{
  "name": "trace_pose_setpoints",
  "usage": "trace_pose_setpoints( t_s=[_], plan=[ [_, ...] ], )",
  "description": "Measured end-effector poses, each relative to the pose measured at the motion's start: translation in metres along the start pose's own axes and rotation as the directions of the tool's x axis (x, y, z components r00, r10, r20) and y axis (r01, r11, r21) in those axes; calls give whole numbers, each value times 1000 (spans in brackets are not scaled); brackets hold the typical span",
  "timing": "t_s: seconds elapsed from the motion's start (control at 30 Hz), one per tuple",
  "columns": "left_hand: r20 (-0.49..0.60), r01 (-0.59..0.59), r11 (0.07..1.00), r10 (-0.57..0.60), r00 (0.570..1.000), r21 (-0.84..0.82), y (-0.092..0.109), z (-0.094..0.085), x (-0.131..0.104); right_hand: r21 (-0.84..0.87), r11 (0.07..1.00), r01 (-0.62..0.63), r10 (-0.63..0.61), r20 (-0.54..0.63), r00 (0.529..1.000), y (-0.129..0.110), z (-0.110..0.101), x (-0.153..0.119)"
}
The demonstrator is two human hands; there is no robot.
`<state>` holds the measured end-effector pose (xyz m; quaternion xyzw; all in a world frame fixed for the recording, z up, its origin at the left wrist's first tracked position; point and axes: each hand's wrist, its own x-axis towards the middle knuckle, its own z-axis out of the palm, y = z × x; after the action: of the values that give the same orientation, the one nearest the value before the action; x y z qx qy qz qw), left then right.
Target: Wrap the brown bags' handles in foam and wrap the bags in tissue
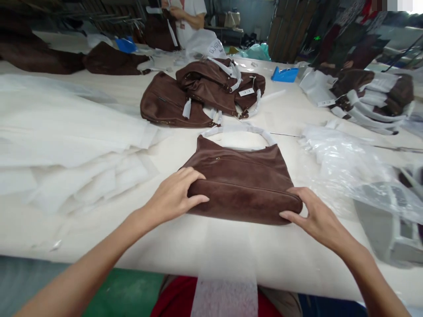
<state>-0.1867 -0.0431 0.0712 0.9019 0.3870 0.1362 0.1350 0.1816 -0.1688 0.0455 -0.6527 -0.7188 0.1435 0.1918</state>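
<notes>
A brown handbag (241,180) lies on the white table in front of me, its base facing me. Its handle (254,129), wrapped in white material, arches away at the far side. My left hand (176,191) grips the bag's left bottom corner, thumb on the base and fingers over the upper edge. At the right bottom corner, my right hand (310,213) holds the bag in the same manner. Beneath the bag, a strip of thin white sheet (228,259) runs toward me and hangs over the table edge.
Several brown handbags (172,99) are piled beyond mine. White sheets (66,132) spread at left; clear plastic bags (350,154) lie at right. More wrapped bags (366,94) and a blue object (284,74) sit farther back. A person (190,20) stands across the table.
</notes>
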Motion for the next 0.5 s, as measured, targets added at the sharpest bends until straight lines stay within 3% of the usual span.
trace_pose_setpoints(
  t_s=[0.13,0.27,0.4,0.5],
  plan=[
    [192,-135,986,114,975,96,30,-15,19,-151,963,225,-221,42,974,-25,-7,14],
    [247,-241,960,202,948,141,58,8,30,-294,889,351,-346,71,936,-44,4,24],
    [229,-236,945,184,956,228,55,32,56,-497,806,321,-374,-9,927,-39,24,41],
    [252,-267,932,205,946,245,42,31,68,-542,775,325,-417,-51,907,-27,31,48]
  ],
)
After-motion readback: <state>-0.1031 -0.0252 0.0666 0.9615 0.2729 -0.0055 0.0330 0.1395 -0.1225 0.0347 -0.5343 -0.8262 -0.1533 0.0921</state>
